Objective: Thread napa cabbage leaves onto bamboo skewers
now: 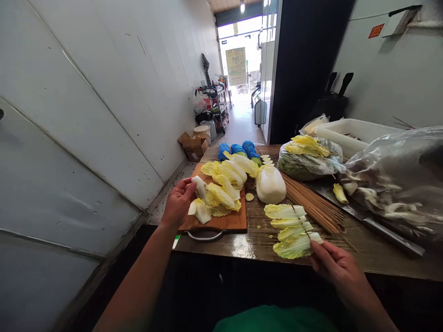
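My left hand (179, 201) pinches the white end of a napa cabbage leaf (200, 188) at the left side of a wooden cutting board (187, 224). More cut yellow-white leaves (230, 173) are heaped on the board. Over the table's front edge, my right hand (337, 262) is closed on a skewer of cabbage leaves (292, 235), several pieces threaded side by side on a thin stick. Fingers and thumb grip near the white end of the lowest leaf. Between the hands, a whole napa cabbage piece (271, 184) sits on the table.
A fan of bamboo skewers (316, 203) lies right of centre, beside a long knife (387, 233). Plastic bags of mushrooms (384, 198) and greens (301, 163) stand at the right, before a white bin (356, 129). Blue-netted vegetables (238, 149) lie behind the board.
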A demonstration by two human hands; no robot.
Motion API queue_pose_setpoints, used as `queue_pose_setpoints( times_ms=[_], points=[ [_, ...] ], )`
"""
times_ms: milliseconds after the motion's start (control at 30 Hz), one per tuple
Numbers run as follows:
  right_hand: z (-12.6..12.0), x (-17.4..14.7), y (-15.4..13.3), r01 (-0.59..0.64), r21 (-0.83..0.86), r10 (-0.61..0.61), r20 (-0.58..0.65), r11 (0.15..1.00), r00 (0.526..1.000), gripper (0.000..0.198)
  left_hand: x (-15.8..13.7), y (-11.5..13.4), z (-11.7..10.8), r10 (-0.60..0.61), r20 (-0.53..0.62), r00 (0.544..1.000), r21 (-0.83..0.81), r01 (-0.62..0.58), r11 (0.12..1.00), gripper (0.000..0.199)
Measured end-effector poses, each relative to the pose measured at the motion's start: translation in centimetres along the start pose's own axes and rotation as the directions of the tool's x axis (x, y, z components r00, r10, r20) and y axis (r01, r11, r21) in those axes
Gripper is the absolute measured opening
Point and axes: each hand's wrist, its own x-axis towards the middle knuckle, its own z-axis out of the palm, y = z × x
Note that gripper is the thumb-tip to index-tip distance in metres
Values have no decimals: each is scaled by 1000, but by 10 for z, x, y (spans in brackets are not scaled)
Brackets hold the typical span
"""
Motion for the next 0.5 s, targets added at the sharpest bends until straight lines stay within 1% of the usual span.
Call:
queue_pose_setpoints(
  times_ms=[133, 300, 367, 433, 500],
  points=[
    [4, 4, -1, 26, -39, -24, 40, 999, 999, 46, 5, 0, 3, -119, -5, 993, -90, 118, 989, 27],
    [8, 15, 1, -1, -2, 1, 136, 1000, 991, 49, 9, 13, 6, -197, -32, 980, -185, 188, 964, 12],
    [9, 18, 1, 1, 5, -2, 160, 1000, 987, 48, 10, 22, 6, -254, -5, 967, -215, 247, 945, 17],
    [9, 19, -1, 17, -13, -14, 178, 1000, 984, 49, 8, 31, 7, -340, 58, 939, -261, 343, 902, 28],
    [9, 18, -4, 37, -44, -28, 196, 998, 980, 50, 1, 37, 12, -455, 146, 878, -316, 477, 820, 35]
  ],
)
